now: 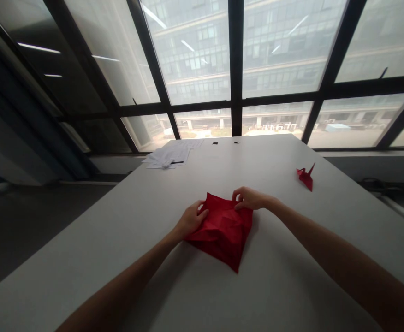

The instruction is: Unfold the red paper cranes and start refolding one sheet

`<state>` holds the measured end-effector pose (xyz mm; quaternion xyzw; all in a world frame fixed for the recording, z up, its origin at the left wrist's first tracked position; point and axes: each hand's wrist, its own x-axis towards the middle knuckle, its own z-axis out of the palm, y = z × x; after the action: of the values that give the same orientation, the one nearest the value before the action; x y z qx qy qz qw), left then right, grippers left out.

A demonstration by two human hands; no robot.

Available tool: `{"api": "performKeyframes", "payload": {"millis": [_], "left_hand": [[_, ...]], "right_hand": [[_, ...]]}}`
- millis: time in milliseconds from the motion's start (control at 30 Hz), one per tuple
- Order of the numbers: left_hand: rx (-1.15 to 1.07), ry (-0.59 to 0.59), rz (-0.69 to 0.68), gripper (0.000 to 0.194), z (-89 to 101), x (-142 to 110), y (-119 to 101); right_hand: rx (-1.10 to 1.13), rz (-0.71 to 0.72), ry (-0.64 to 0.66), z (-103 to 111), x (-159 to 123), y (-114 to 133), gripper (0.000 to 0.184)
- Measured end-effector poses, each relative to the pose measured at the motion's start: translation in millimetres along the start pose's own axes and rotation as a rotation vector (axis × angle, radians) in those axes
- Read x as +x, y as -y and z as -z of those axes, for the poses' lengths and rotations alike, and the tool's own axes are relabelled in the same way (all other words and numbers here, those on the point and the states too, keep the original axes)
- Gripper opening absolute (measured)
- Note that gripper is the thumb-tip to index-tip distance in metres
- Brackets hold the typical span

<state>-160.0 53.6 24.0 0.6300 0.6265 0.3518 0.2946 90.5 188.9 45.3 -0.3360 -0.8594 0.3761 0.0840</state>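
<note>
A sheet of red paper (228, 228), marked by creases and partly raised, is on the white table in front of me. One corner points toward me and another points up and away. My left hand (192, 218) grips its left edge, thumb on top and fingers curled behind. At the upper right edge, my right hand (248, 198) pinches the paper between thumb and fingers. The undersides of both grips are hidden. A folded red paper crane (305, 177) rests apart, farther off to the right.
The white table (129, 221) stretches toward tall dark-framed windows (235, 69). Loose white papers (170, 153) with a dark pen (177, 162) lie at its far left. Cable holes (215, 143) sit near the far edge. A blue curtain (25, 101) hangs at left.
</note>
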Motion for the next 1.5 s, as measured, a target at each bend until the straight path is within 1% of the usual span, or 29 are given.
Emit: {"api": "performKeyframes", "payload": {"millis": [67,100,167,200,233,300,333,367,400,433,467,500,567,600,633,733,767,833,900,933,967,1033,1067,1133,1167,1233,1333,1400,1500], "left_hand": [[0.205,-0.073,-0.124,0.048,4.0,-2,-2],[0.28,-0.087,-0.184,0.052,8.7,-3,-7],[0.389,-0.109,-0.331,0.051,20.9,-5,-26],[0.409,-0.065,-0.409,0.047,26.8,-6,-39],[0.397,0.031,-0.474,0.041,31.4,-7,-54],[0.352,0.295,-0.553,0.037,34.0,-8,-80],[0.364,0.401,-0.577,0.039,31.8,-8,-90],[0.395,0.481,-0.597,0.042,27.6,-8,-95],[0.435,0.57,-0.604,0.048,22.3,-9,-97],[0.488,0.689,-0.592,0.056,16.7,-9,-94],[0.547,0.809,-0.555,0.069,11.5,-9,-89],[0.59,0.873,-0.513,0.08,7.2,-10,-81],[0.63,0.919,-0.467,0.094,1.9,-12,-65],[0.629,0.924,-0.465,0.094,0.5,-14,-58],[0.625,0.913,-0.461,0.09,-0.5,-16,-52],[0.618,0.833,-0.438,0.062,-4.5,-25,-42],[0.627,0.794,-0.435,0.058,-6.7,-27,-41],[0.659,0.704,-0.432,0.06,-12.3,-32,-38],[0.697,0.618,-0.42,0.07,-18.7,-35,-35],[0.712,0.581,-0.408,0.074,-21.8,-36,-33],[0.724,0.548,-0.394,0.077,-24.8,-37,-31],[0.74,0.5,-0.38,0.082,-29.7,-37,-28],[0.744,0.481,-0.377,0.084,-31.5,-38,-26],[0.75,0.456,-0.379,0.086,-33.9,-38,-25],[0.752,0.45,-0.38,0.087,-34.4,-38,-24],[0.755,0.448,-0.376,0.09,-34.7,-38,-25],[0.753,0.46,-0.362,0.098,-33.9,-39,-26],[0.749,0.466,-0.358,0.101,-32.6,-41,-27],[0.735,0.484,-0.35,0.106,-28.6,-38,-29]], "right_hand": [[-0.043,0.018,-0.024,-6,-2,2,0.027],[-0.062,0.026,-0.033,-8,-4,2,0.026],[-0.096,0.036,-0.048,-11,-6,2,0.024],[-0.11,0.039,-0.054,-13,-7,2,0.024],[-0.123,0.041,-0.059,-15,-7,1,0.024],[-0.147,0.046,-0.065,-18,-8,1,0.025],[-0.16,0.048,-0.066,-19,-8,0,0.024],[-0.173,0.052,-0.066,-20,-8,0,0.024],[-0.187,0.056,-0.066,-20,-9,0,0.024],[-0.202,0.061,-0.067,-21,-9,0,0.024],[-0.218,0.066,-0.071,-21,-10,0,0.025],[-0.235,0.072,-0.076,-21,-10,0,0.026],[-0.276,0.083,-0.087,-20,-12,0,0.028],[-0.298,0.086,-0.093,-19,-13,0,0.028],[-0.323,0.088,-0.099,-19,-14,0,0.028],[-0.397,0.085,-0.131,-18,-21,5,0.03],[-0.426,0.083,-0.158,-19,-24,8,0.032],[-0.502,0.078,-0.259,-25,-33,17,0.032],[-0.612,0.082,-0.427,-37,-46,28,0.024],[-0.616,0.093,-0.47,-46,-53,33,0.022],[-0.586,0.12,-0.479,-55,-61,37,0.02],[-0.494,0.19,-0.441,-75,-78,41,0.022],[-0.456,0.216,-0.41,-84,-86,41,0.028],[-0.411,0.241,-0.302,-95,-100,36,0.051],[-0.409,0.227,-0.237,-97,-105,32,0.061],[-0.401,0.182,-0.118,-95,-113,23,0.075],[-0.384,0.149,-0.004,-84,-118,15,0.084],[-0.386,0.138,0.023,-78,-119,14,0.089],[-0.393,0.118,0.028,-75,-118,16,0.093]]}}
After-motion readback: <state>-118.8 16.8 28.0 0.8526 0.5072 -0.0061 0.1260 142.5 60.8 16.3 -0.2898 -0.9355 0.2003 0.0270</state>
